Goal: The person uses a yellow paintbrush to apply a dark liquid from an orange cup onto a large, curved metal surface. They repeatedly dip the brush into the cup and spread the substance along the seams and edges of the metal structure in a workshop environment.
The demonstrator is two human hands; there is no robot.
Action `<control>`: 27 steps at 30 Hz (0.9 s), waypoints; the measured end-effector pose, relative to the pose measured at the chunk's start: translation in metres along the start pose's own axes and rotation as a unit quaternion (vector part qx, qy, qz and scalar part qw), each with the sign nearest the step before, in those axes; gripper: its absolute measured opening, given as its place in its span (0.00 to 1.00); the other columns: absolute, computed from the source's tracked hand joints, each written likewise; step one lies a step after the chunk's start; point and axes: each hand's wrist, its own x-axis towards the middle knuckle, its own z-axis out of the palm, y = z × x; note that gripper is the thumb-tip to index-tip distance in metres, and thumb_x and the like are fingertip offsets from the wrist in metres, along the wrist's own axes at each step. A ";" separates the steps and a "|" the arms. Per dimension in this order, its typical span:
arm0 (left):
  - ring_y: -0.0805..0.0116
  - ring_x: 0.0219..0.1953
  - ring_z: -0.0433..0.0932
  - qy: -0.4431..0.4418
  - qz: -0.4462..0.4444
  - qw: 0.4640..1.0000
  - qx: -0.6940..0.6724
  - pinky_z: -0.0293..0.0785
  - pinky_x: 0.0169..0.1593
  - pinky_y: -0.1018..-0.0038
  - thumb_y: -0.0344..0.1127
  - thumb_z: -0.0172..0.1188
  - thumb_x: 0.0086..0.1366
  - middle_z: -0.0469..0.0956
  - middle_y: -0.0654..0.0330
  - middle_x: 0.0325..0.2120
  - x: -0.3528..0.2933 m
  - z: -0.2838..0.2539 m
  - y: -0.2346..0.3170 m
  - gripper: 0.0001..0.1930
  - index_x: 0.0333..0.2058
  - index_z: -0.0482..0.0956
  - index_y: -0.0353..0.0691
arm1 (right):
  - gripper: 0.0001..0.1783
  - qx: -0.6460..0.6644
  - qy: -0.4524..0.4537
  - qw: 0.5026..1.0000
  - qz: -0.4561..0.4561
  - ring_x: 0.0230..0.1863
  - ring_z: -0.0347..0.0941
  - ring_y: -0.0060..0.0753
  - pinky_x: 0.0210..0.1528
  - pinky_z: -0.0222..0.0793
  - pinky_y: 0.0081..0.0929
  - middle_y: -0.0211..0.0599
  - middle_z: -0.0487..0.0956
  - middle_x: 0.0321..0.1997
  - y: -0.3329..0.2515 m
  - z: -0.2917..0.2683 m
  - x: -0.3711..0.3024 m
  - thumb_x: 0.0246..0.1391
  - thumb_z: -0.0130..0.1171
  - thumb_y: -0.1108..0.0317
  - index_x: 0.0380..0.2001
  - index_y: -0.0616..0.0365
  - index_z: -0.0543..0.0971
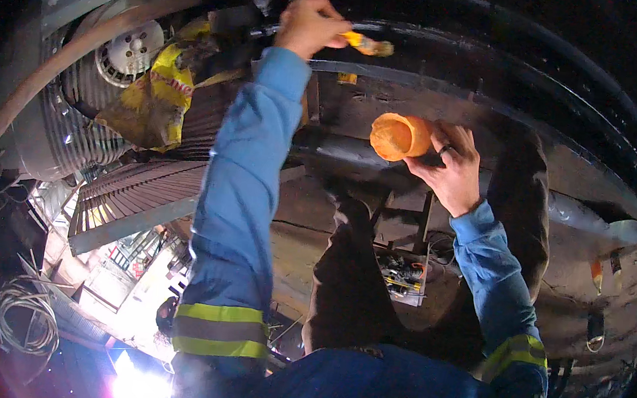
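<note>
My left hand (310,30) is closed around the yellow handle of a paintbrush (364,44) at the top of the view. The brush's bristle end points right, close to a glossy black curved beam (481,71); whether it touches the surface I cannot tell. Lower and to the right, my right hand (454,165) grips an orange cup (418,136) from its right side, with thumb and fingers around it. The cup is tilted so that its mouth shows, and its inside looks orange too. A ring sits on one finger of this hand.
At the left stand a large ribbed motor (90,130), a crumpled yellow bag (167,95) and a slatted metal guard (140,202). A grey pipe (338,148) runs behind my legs. Below are a box of tools (401,276), a coiled cable (26,317) and a glaring light (139,388).
</note>
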 end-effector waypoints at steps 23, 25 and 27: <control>0.56 0.30 0.82 0.081 0.125 0.920 0.364 0.78 0.38 0.65 0.34 0.72 0.43 0.82 0.52 0.27 -0.039 0.023 0.050 0.09 0.24 0.83 0.40 | 0.33 0.015 0.024 1.000 0.006 0.41 0.74 0.43 0.45 0.71 0.36 0.38 0.77 0.42 0.004 -0.016 -0.002 0.28 0.77 0.65 0.45 0.56 0.78; 0.56 0.29 0.81 -0.007 0.187 0.945 0.267 0.77 0.36 0.66 0.34 0.71 0.43 0.81 0.53 0.24 -0.037 0.045 0.060 0.08 0.23 0.82 0.41 | 0.34 0.011 0.024 1.000 0.004 0.41 0.74 0.43 0.44 0.71 0.37 0.38 0.77 0.42 0.004 -0.020 0.000 0.28 0.76 0.65 0.45 0.56 0.78; 0.56 0.28 0.81 0.013 0.137 0.983 0.119 0.77 0.36 0.66 0.33 0.70 0.44 0.80 0.52 0.23 -0.031 0.047 0.067 0.07 0.22 0.81 0.39 | 0.34 0.006 0.023 1.000 0.016 0.42 0.74 0.43 0.44 0.71 0.37 0.38 0.77 0.43 0.004 -0.023 0.000 0.29 0.76 0.65 0.46 0.55 0.77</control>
